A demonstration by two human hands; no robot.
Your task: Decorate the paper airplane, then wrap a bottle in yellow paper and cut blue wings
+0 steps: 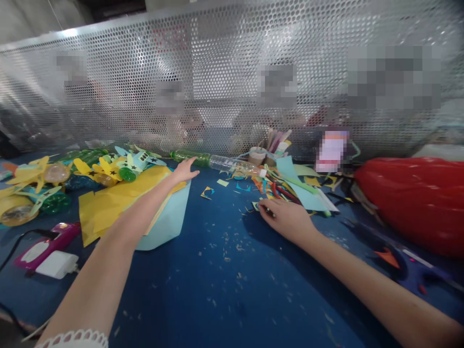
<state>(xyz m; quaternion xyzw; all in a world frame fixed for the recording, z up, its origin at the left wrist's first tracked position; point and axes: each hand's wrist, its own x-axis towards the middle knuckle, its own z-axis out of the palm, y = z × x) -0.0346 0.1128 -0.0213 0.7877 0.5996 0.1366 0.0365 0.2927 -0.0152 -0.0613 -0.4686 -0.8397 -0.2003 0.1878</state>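
Note:
My left hand (185,171) is stretched out over the far end of the paper pile, thumb apart from the fingers. Its fingertips overlap a green plastic bottle (201,159) lying on its side; whether they touch it I cannot tell. Beneath that forearm are yellow paper sheets (119,198) and a light blue sheet (165,227). Low over the table, my right hand (288,217) has curled fingers at a small paper scrap (254,206); what is between the fingertips is hidden. A clear plastic bottle (232,165) lies end to end with the green one.
Paper-decorated bottle pieces (103,171) crowd the left, near a purple power strip (49,246) with a white plug. On the right lie a phone (332,151), a red shiny bundle (413,198) and a blue glue gun (413,266). A perforated metal screen (217,72) stands behind; people show through it.

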